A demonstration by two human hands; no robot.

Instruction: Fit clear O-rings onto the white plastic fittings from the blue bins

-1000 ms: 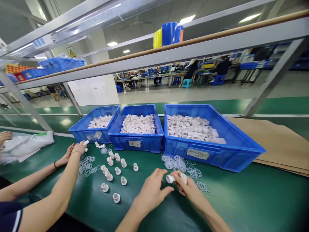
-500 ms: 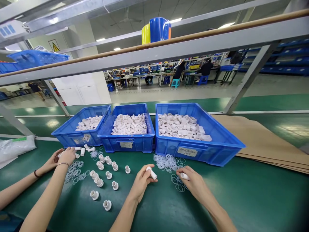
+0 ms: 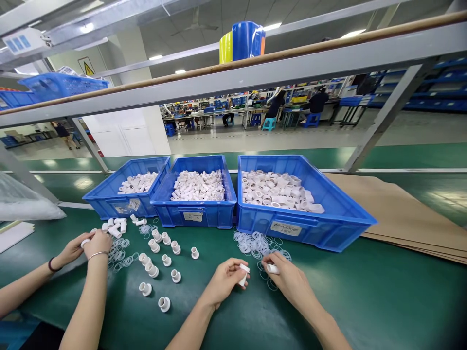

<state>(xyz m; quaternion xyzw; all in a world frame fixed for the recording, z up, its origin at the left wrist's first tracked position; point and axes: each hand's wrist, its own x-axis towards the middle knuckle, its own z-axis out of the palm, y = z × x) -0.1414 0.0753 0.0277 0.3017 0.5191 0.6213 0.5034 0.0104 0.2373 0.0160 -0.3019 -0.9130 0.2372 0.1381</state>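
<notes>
My left hand (image 3: 226,282) pinches a white plastic fitting (image 3: 243,275) above the green table (image 3: 204,321). To its right, my right hand (image 3: 288,274) holds a white tube (image 3: 272,269), with its fingertips at the lower edge of a pile of clear rings (image 3: 257,243). Whether a ring is between those fingertips cannot be made out. Several flanged white fittings (image 3: 164,304) stand or lie on the table to the left of my left hand.
Three blue bins (image 3: 193,214) of white parts line the table's back. Cardboard sheets (image 3: 401,209) lie at the right. At the left, another person's hands (image 3: 97,243) handle a white part beside more rings (image 3: 118,253). A shelf rail (image 3: 233,78) crosses above.
My left hand has moved right, and the fitting in it is turned differently. My right hand has shifted slightly left. The other person's hands now hold a white part between them.
</notes>
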